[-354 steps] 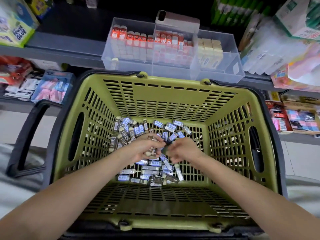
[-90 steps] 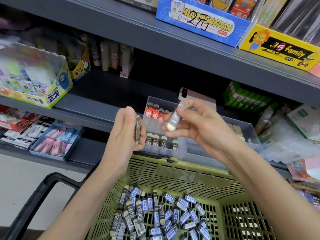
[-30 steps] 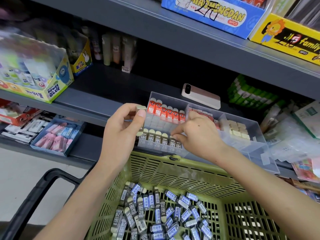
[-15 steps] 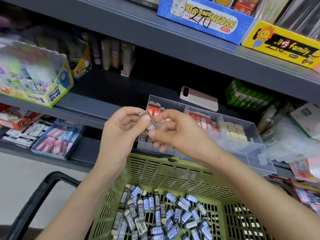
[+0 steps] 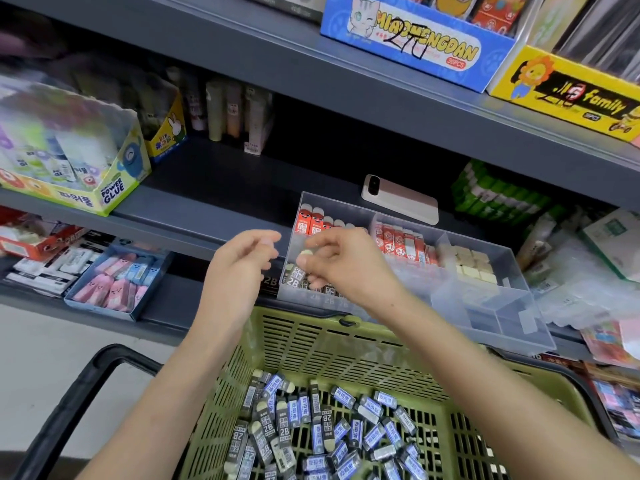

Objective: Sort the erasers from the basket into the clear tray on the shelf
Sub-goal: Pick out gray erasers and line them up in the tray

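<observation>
Passed across from the left hand (image 5: 239,271), a small rectangular eraser (image 5: 306,252) with a pale rubbery end is now being pinched by the right hand (image 5: 346,268) over the left compartment of the clear plastic tray (image 5: 502,327) on the grey metal shelf (image 5: 207,209). The left hand is curling loosely beside it, and I cannot tell whether it is gripping anything. Paper-sleeved erasers (image 5: 329,434) are lying heaped in the green slotted plastic basket (image 5: 346,344).

Stationery shop — grey shelves (image 5: 277,64), boxed glue (image 5: 114,194), green shopping basket (image 5: 329,344)
</observation>
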Demonstrator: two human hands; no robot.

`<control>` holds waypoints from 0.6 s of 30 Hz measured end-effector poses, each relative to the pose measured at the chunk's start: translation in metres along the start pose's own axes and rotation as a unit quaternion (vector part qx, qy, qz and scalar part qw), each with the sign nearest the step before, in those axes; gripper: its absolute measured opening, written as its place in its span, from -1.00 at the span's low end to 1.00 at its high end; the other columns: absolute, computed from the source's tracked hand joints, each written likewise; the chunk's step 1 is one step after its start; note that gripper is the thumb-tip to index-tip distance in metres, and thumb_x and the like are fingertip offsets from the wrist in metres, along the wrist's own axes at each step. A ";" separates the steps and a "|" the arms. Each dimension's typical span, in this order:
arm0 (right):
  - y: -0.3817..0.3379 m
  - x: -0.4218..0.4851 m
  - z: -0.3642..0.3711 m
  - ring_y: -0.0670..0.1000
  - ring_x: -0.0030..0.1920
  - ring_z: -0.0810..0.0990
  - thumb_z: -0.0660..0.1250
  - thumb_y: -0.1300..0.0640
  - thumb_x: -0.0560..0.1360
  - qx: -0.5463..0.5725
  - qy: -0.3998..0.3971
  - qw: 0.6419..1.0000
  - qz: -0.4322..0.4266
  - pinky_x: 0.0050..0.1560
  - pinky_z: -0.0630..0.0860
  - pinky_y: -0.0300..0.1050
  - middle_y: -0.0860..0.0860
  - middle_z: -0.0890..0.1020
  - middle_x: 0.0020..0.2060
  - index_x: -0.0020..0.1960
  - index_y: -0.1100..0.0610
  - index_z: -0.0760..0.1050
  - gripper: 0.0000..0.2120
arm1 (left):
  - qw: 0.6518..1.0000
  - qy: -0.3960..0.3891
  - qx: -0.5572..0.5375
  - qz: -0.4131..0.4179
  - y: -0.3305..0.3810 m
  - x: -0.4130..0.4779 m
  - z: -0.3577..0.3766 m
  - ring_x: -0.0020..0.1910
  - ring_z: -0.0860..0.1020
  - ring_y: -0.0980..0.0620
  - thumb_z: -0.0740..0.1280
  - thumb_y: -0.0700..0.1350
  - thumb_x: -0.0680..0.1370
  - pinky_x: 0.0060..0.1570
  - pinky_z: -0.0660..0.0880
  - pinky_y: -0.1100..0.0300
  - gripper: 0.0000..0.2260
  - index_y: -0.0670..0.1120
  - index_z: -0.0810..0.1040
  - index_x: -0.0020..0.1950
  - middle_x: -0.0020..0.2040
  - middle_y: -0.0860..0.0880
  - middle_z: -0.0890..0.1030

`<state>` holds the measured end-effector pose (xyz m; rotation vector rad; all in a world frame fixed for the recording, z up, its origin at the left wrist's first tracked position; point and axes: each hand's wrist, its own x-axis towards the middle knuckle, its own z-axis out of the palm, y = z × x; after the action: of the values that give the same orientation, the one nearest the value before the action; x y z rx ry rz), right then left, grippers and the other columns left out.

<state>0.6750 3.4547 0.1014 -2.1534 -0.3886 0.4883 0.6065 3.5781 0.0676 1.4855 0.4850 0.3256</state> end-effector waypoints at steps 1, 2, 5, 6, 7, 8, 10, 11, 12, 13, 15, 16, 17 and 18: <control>0.000 0.002 0.004 0.01 -0.40 0.60 0.41 0.22 0.45 0.004 0.003 1.000 0.009 -0.10 0.62 0.00 0.05 0.60 -0.39 -0.04 0.18 0.50 -0.88 | 1.000 -0.010 0.011 0.001 0.000 0.000 0.001 -0.10 0.51 0.15 0.20 -0.16 0.60 -0.09 0.39 0.24 -0.77 0.11 0.60 -0.05 -0.11 0.09 0.60; 0.001 0.004 0.007 0.03 -0.40 0.61 0.42 0.22 0.45 -0.004 0.009 1.000 0.011 -0.09 0.62 0.03 0.08 0.61 -0.39 -0.11 0.17 0.50 -0.90 | 1.000 -0.020 0.020 0.002 0.001 -0.001 0.001 -0.08 0.52 0.17 0.21 -0.16 0.60 -0.08 0.38 0.25 -0.77 0.13 0.60 -0.05 -0.10 0.11 0.60; 0.004 0.008 0.016 0.15 -0.29 0.65 0.41 0.20 0.45 -0.082 0.033 0.996 -0.008 -0.10 0.60 0.07 0.17 0.66 -0.35 -0.22 0.24 0.58 -0.88 | 0.998 -0.037 0.045 0.007 0.002 -0.001 0.002 -0.01 0.54 0.20 0.22 -0.16 0.60 -0.05 0.38 0.30 -0.77 0.14 0.60 -0.01 -0.05 0.14 0.62; 0.005 0.009 0.018 0.15 -0.27 0.64 0.40 0.18 0.46 -0.103 0.034 0.994 -0.016 -0.12 0.59 0.04 0.16 0.66 -0.33 -0.19 0.25 0.62 -0.87 | 0.998 -0.036 0.049 0.008 0.003 -0.001 0.001 0.00 0.54 0.21 0.22 -0.16 0.60 -0.04 0.39 0.31 -0.78 0.13 0.61 0.01 -0.04 0.14 0.63; 0.005 0.009 0.019 0.13 -0.25 0.62 0.40 0.16 0.46 -0.125 0.033 0.991 -0.022 -0.13 0.58 -0.01 0.13 0.66 -0.32 -0.15 0.22 0.64 -0.87 | 0.998 -0.036 0.051 0.010 0.002 -0.001 0.001 0.01 0.54 0.22 0.23 -0.16 0.60 -0.02 0.39 0.31 -0.78 0.12 0.61 0.03 -0.03 0.14 0.63; 0.005 0.009 0.019 0.10 -0.24 0.61 0.39 0.13 0.47 -0.147 0.027 0.988 -0.027 -0.15 0.56 -0.05 0.10 0.65 -0.29 -0.11 0.19 0.65 -0.87 | 0.998 -0.035 0.054 0.011 0.002 -0.001 0.001 0.02 0.54 0.22 0.23 -0.17 0.60 -0.01 0.40 0.30 -0.77 0.12 0.61 0.03 -0.02 0.14 0.63; 0.005 0.010 0.018 0.10 -0.17 0.60 0.37 0.08 0.48 -0.185 0.010 0.982 -0.029 -0.14 0.51 -0.05 0.09 0.66 -0.20 -0.08 0.17 0.66 -0.83 | 0.998 -0.034 0.057 0.016 0.002 -0.001 0.001 0.02 0.53 0.21 0.23 -0.19 0.59 0.00 0.40 0.28 -0.75 0.14 0.61 0.02 -0.02 0.14 0.62; 0.005 0.009 0.017 0.09 -0.13 0.60 0.36 0.07 0.49 -0.192 0.002 0.981 -0.030 -0.11 0.52 -0.05 0.07 0.66 -0.16 -0.06 0.15 0.66 -0.83 | 0.997 -0.034 0.059 0.019 0.002 -0.001 0.001 0.01 0.53 0.20 0.23 -0.19 0.59 0.01 0.40 0.26 -0.74 0.15 0.60 0.00 -0.04 0.15 0.62; 0.004 0.008 0.015 0.06 -0.09 0.60 0.35 0.07 0.50 -0.193 -0.001 0.981 -0.030 -0.06 0.52 -0.06 0.04 0.67 -0.11 -0.02 0.12 0.65 -0.84 | 0.997 -0.036 0.061 0.021 0.002 -0.001 0.001 0.02 0.53 0.19 0.23 -0.19 0.59 0.02 0.40 0.24 -0.74 0.17 0.60 -0.01 -0.05 0.15 0.62; 0.004 0.005 0.013 0.02 -0.04 0.59 0.34 0.07 0.51 -0.194 0.004 0.980 -0.033 -0.02 0.53 -0.09 0.01 0.67 -0.05 0.04 0.09 0.64 -0.83 | 0.997 -0.038 0.062 0.022 0.002 -0.001 0.001 0.03 0.54 0.17 0.24 -0.19 0.59 0.05 0.40 0.22 -0.74 0.17 0.60 -0.02 -0.06 0.15 0.61; 0.004 -0.004 0.007 -0.07 -0.06 0.56 0.34 0.06 0.51 -0.200 0.041 0.977 -0.052 -0.01 0.48 -0.18 -0.05 0.66 -0.02 0.13 0.04 0.60 -0.78 | 0.997 -0.042 0.064 0.026 0.001 -0.001 -0.001 0.04 0.54 0.15 0.24 -0.18 0.59 0.07 0.41 0.19 -0.74 0.19 0.59 -0.03 -0.05 0.15 0.61; 0.005 -0.012 0.003 -0.11 -0.13 0.52 0.34 0.06 0.50 -0.198 0.067 0.975 -0.073 -0.06 0.44 -0.21 -0.06 0.65 -0.07 0.14 0.04 0.60 -0.77 | 0.996 -0.045 0.067 0.028 0.001 -0.002 -0.001 0.04 0.54 0.15 0.24 -0.18 0.59 0.08 0.41 0.18 -0.74 0.19 0.59 -0.02 -0.04 0.14 0.61; 0.007 -0.022 0.000 -0.14 -0.19 0.48 0.35 0.07 0.49 -0.188 0.092 0.973 -0.099 -0.11 0.41 -0.23 -0.08 0.62 -0.14 0.11 0.04 0.60 -0.79 | 0.996 -0.048 0.070 0.031 0.000 -0.003 -0.002 0.03 0.55 0.14 0.24 -0.17 0.59 0.10 0.42 0.17 -0.75 0.18 0.59 -0.01 -0.04 0.13 0.61; 0.009 -0.033 -0.003 -0.16 -0.23 0.45 0.36 0.08 0.48 -0.174 0.114 0.969 -0.130 -0.12 0.40 -0.23 -0.11 0.59 -0.18 0.08 0.05 0.62 -0.82 | 0.995 -0.049 0.074 0.033 0.000 -0.004 -0.002 0.02 0.55 0.13 0.24 -0.17 0.59 0.11 0.43 0.16 -0.76 0.16 0.60 0.02 -0.05 0.11 0.61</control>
<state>0.6484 3.4331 0.1025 -2.4158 -0.6552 0.0216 0.6018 3.5780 0.0680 1.6562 0.3872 0.2719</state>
